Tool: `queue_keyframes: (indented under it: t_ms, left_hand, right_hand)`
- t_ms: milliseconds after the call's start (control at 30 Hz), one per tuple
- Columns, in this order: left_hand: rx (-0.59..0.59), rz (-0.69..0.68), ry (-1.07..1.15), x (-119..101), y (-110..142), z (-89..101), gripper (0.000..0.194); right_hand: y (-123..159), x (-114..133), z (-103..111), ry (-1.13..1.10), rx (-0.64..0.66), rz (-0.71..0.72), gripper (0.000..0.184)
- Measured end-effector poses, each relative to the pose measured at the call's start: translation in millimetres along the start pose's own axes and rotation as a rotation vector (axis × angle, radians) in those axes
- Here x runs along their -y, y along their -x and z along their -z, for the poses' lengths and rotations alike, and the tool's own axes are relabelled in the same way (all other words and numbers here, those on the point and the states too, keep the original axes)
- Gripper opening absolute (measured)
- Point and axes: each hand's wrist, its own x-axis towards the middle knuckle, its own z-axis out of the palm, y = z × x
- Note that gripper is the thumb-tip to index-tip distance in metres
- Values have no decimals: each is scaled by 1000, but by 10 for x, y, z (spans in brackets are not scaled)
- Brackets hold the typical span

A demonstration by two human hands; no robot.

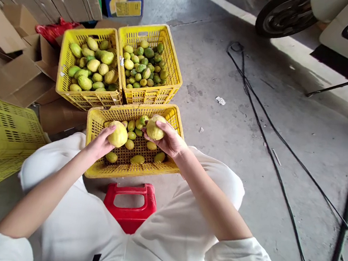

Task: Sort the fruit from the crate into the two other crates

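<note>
My left hand (103, 142) is closed around a large pale-yellow lemon (118, 134), its thumb resting on top. In my right hand (171, 142) there is another rounded yellow lemon (155, 128), gripped with the thumb over its upper side. Both lemons are held above the near yellow crate (130, 169), apart from each other. Scattered on that crate's slotted floor lie several smaller yellow-green lemons (137, 159). My fingers' undersides are mostly hidden behind the fruit.
Behind the near crate, a left crate (88, 101) holds larger lemons and a right crate (148, 97) smaller, greener ones. A red stool (129, 214) is between my legs. Cardboard boxes (17, 77) and a tilted yellow-green crate (6, 138) stand left. Black cables (272, 160) cross the floor right, near a vehicle (340, 32).
</note>
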Motion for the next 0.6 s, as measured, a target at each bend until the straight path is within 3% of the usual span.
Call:
queue_keyframes:
  t_ms: [167, 367, 500, 600]
  left_hand:
    - [-152, -37, 94, -101, 44, -125, 14]
    - [19, -82, 139, -310, 145, -152, 25]
    - [-35, -82, 90, -334, 144, -169, 26]
    - [-58, -51, 85, -314, 121, -186, 34]
  right_hand:
    - [-3, 67, -34, -115, -38, -64, 16]
    - [7, 97, -67, -133, 6, -2, 17]
    - [13, 30, -41, -56, 8, -38, 29]
    - [6, -5, -27, -65, -33, -54, 20]
